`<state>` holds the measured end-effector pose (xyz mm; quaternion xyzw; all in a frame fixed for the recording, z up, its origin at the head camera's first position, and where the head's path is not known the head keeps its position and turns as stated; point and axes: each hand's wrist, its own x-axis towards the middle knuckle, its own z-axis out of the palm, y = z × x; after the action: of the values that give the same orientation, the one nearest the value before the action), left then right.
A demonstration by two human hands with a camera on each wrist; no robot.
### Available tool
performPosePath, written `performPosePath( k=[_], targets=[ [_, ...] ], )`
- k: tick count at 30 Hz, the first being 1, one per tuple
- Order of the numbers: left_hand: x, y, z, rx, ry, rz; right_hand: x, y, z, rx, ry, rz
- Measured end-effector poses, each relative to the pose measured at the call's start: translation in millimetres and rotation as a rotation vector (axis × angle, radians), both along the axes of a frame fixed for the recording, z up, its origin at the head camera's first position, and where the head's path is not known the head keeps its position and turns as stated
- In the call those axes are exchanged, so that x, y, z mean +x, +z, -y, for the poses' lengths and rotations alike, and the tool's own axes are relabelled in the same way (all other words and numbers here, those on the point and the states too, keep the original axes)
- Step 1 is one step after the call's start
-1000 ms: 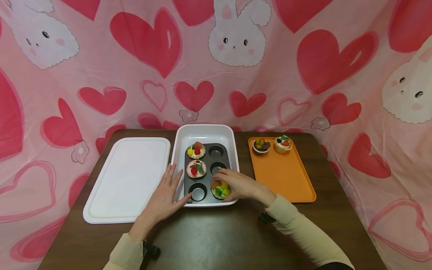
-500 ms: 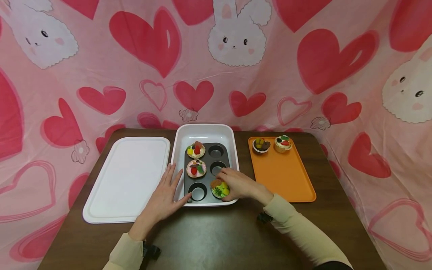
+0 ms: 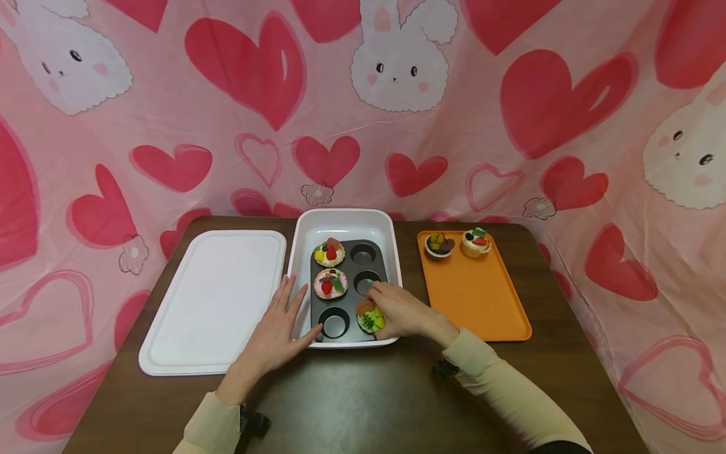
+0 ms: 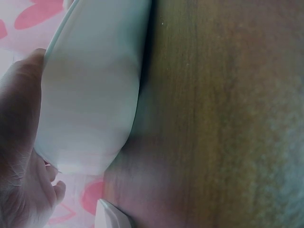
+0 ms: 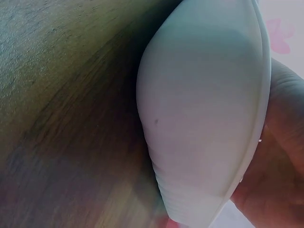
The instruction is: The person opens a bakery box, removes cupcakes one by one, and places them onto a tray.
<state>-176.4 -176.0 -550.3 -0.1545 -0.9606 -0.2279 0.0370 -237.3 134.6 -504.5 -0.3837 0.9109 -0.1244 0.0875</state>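
Note:
My right hand (image 3: 404,311) pinches a fruit tart (image 3: 370,319) with green, yellow and brown toppings, at the front right cup of a dark muffin tin (image 3: 350,304). The tin lies inside a white basin (image 3: 346,214). Two more fruit tarts, one yellow-and-red topped (image 3: 329,253) and one pink (image 3: 331,285), fill the left column's back and middle cups. My left hand (image 3: 276,332) rests with spread fingers at the basin's front left corner, its thumb by the bare front left cup (image 3: 334,324). Both wrist views mostly show the basin's outer wall (image 4: 90,99), hiding the tart.
To the left lies a white cutting board (image 3: 212,299). On the right, an orange tray (image 3: 476,302) bears a chocolate-and-fruit tart (image 3: 439,245) and a cream tart (image 3: 476,243) at its back edge. A patterned pink cloth (image 3: 340,126) hangs behind the brown table (image 3: 363,397).
The right hand's fingers have closed in around the green-and-yellow tart, covering a little more of it. The left hand stays in place.

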Motion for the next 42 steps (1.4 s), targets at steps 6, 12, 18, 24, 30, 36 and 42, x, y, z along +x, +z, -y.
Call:
performPosePath(
  k=[6, 12, 18, 24, 30, 36, 42],
  targets=[
    [-0.4, -0.8, 0, -0.002, -0.009, -0.009, 3.7, 3.5, -2, -0.118, -0.066, 0.066],
    [-1.5, -1.6, 1, -0.007, -0.002, 0.002, 8.1, 18.8, -3, -0.288, -0.123, 0.211],
    [-1.1, -0.6, 0, -0.004, -0.002, 0.004, 7.8, 25.6, -6, -0.335, -0.129, 0.297],
    [-1.1, -1.2, 0, 0.004, -0.004, -0.012, 4.6, 28.1, -16, -0.422, -0.157, 0.331],
    [-1.0, -1.1, 0, 0.012, -0.002, -0.008, -3.3, 22.2, -32, -0.663, -0.172, 0.366],
    [-0.9, -1.1, 0, 0.008, -0.005, -0.014, -6.3, 15.1, -43, -0.825, -0.231, 0.436],
    [-0.7, -1.3, 0, 0.008, -0.007, -0.019, -4.9, 14.0, -48, -0.934, -0.333, 0.52]
  ],
)
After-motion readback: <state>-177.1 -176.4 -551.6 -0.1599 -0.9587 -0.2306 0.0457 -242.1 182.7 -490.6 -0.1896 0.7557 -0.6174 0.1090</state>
